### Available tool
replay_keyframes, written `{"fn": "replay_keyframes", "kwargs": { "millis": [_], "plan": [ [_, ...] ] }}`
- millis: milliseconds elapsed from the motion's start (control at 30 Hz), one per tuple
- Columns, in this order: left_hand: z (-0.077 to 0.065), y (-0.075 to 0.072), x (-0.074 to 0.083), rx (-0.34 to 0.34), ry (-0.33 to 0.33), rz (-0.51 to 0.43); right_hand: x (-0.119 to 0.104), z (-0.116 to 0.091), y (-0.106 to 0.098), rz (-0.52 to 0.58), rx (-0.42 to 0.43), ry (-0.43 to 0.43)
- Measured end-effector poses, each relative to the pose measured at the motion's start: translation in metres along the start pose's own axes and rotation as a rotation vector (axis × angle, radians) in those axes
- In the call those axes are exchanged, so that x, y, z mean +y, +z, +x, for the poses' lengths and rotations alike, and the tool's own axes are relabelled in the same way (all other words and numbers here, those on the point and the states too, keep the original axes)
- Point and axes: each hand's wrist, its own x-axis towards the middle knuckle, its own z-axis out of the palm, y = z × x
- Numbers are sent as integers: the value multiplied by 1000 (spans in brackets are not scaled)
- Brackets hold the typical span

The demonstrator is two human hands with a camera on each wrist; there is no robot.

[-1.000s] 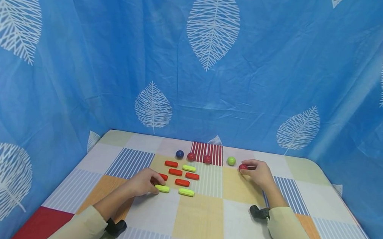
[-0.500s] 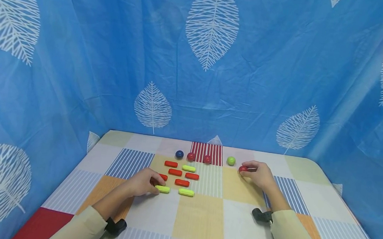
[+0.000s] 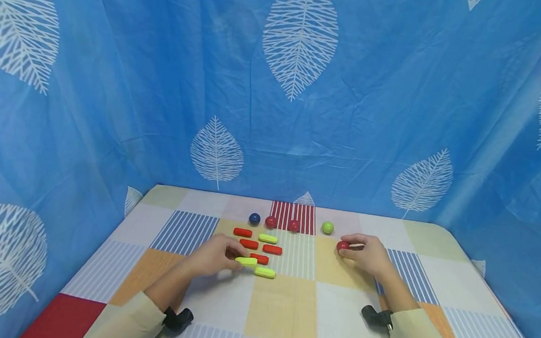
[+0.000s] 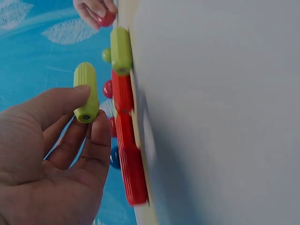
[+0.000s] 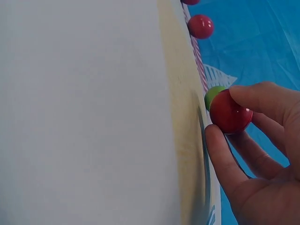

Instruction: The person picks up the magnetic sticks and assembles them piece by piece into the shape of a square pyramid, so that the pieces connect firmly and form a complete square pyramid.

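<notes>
Now my left hand (image 3: 214,255) has lifted the pinched lime-yellow ridged bar (image 4: 85,101) free of the counter (image 3: 282,309) beneath; my right hand (image 3: 369,254) pinches a glossy red ball (image 5: 229,113).

Head camera: high, well back, facing forward and down across the table (image 3: 282,309) to the blue curtain (image 3: 377,103). Wrist cameras: low, close in, turned sideways; left hand (image 4: 51,180) at lower left, right hand (image 5: 265,161) at lower right. Both wrist views share the held red ball (image 5: 228,113).
</notes>
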Motion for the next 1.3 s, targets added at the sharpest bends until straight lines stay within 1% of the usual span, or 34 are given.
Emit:
{"fn": "replay_keyframes", "kwargs": {
  "millis": [167, 333, 533, 767, 867, 1033, 1167, 1300],
  "plan": [
    [11, 12, 12, -5, 12, -1, -3, -8, 3, 26, -30, 14],
    [20, 25, 26, -17, 10, 1, -5, -15, 5, 75, -67, 2],
    [32, 40, 40, -22, 22, -6, -9, -28, 8, 102, -111, -1],
    [44, 52, 54, -41, 41, 17, -14, -41, 12, 116, -138, 18],
    [48, 57, 61, -46, 21, 19, -17, -45, 16, 117, -142, 19],
    [55, 66, 69, -56, -21, -20, -20, -49, 19, 103, -144, 37],
    [60, 74, 72, -52, -24, -19, -23, -53, 20, 89, -158, 53],
    [64, 80, 74, -58, -34, -26, -26, -56, 21, 87, -181, 41]
  ]
}}
